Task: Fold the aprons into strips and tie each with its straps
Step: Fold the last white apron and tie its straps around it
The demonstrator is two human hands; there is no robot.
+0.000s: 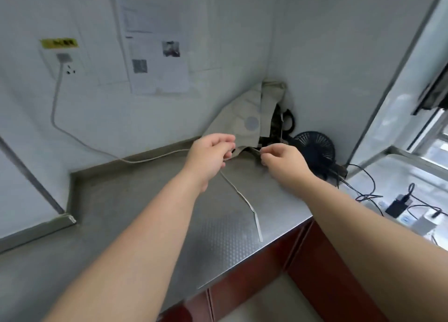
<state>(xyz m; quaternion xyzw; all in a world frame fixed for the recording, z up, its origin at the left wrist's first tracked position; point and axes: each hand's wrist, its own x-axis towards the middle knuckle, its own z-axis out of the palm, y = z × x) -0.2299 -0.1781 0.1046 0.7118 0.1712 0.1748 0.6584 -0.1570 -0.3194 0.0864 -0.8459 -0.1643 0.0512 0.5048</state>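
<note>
A beige apron (249,118) with a grey dot pattern leans in the far corner of the steel counter (145,200), draped against the wall. My left hand (211,154) grips the apron's lower edge, fingers curled, and a thin white strap (244,200) trails from it across the counter toward the front edge. My right hand (281,159) pinches the apron's hem or another strap end just right of the left hand. What lies under the apron is hidden.
A black desk fan (315,149) lies right of the apron with dark cables. A white power cord (72,137) runs from a wall socket (64,60) along the counter. Papers are stuck on the wall. A lower shelf (400,176) at right holds chargers and cables.
</note>
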